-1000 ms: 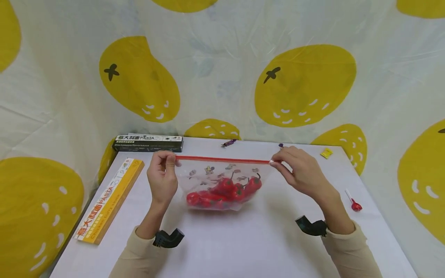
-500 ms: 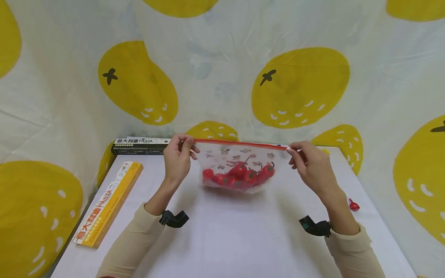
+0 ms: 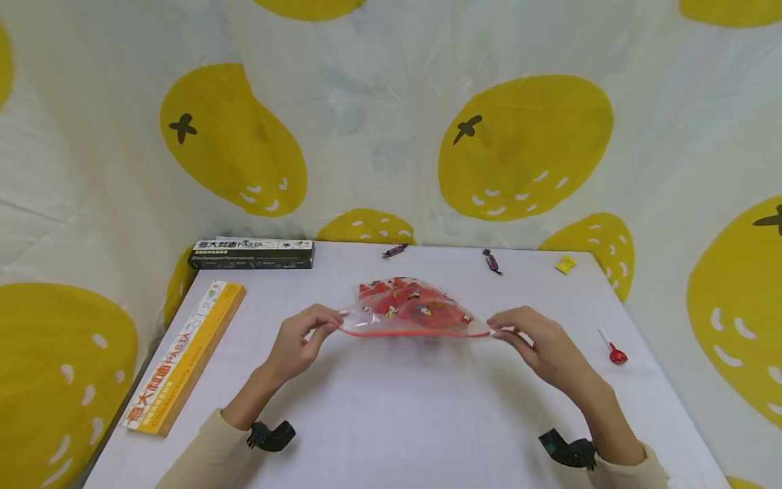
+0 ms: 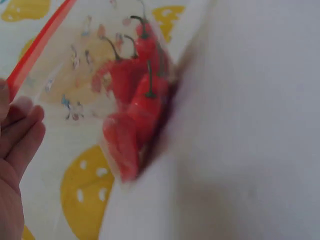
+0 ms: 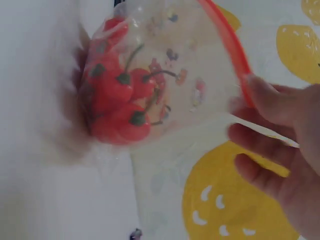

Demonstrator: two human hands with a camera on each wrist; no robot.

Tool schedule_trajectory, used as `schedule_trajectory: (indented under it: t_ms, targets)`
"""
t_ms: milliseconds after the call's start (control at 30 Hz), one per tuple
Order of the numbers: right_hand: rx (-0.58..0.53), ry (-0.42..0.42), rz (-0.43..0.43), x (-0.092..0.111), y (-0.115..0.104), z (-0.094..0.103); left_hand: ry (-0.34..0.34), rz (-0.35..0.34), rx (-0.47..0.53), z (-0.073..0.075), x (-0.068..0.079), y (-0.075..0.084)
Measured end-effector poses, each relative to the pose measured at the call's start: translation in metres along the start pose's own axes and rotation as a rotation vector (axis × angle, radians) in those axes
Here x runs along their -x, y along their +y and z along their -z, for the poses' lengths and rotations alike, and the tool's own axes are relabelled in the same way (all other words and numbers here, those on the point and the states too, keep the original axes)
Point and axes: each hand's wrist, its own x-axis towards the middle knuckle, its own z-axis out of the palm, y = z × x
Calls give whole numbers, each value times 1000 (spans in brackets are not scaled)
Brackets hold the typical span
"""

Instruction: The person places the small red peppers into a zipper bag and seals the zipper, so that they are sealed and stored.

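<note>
A clear zip bag (image 3: 421, 314) with a red zip edge and small printed figures hangs between both hands over the white table. Inside it lie several red peppers (image 4: 127, 95) with green stems, bunched at the bottom. My left hand (image 3: 305, 339) pinches the left end of the zip edge between thumb and fingers. At the other end, the right hand (image 3: 537, 343) pinches the right corner, its thumb on the red strip in the right wrist view. In the head view the zip edge faces the person, and the bag's body tilts away toward the back.
A yellow pasta box (image 3: 186, 360) lies at the left, with a black pasta box (image 3: 252, 254) behind it. Purple wrapped candies (image 3: 491, 262), a yellow candy (image 3: 565, 264) and a red lollipop (image 3: 617, 353) lie around the back and right. A patterned curtain (image 3: 373, 122) hangs behind.
The bag rose and shifted right, then came down, and its body swung from hanging below the zip edge to behind it. Both hands kept hold of the zip ends throughout.
</note>
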Motion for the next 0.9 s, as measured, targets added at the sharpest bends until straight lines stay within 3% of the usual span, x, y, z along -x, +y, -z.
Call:
schedule_trajectory:
  t_ms: [167, 267, 400, 500, 667, 767, 900]
  targets:
    - [-175, -273, -108, 29, -6, -23, -190, -23, -165, -2, 50, -5]
    - [-234, -341, -129, 40, -8, -41, -242, 3, -277, -7, 70, -8]
    - [-257, -374, -106, 49, -11, -58, -255, 44, -356, -11, 84, -11]
    - [-220, -373, -112, 51, -13, -62, -248, 28, -348, -10, 89, -12]
    - [-53, -338, -216, 45, -16, -52, -213, -34, -330, -2, 88, -12]
    - [33, -287, -284, 34, -16, -44, -172, -29, -335, 3, 77, -8]
    - [114, -170, -309, 15, -14, -37, -112, 8, -360, 4, 47, 1]
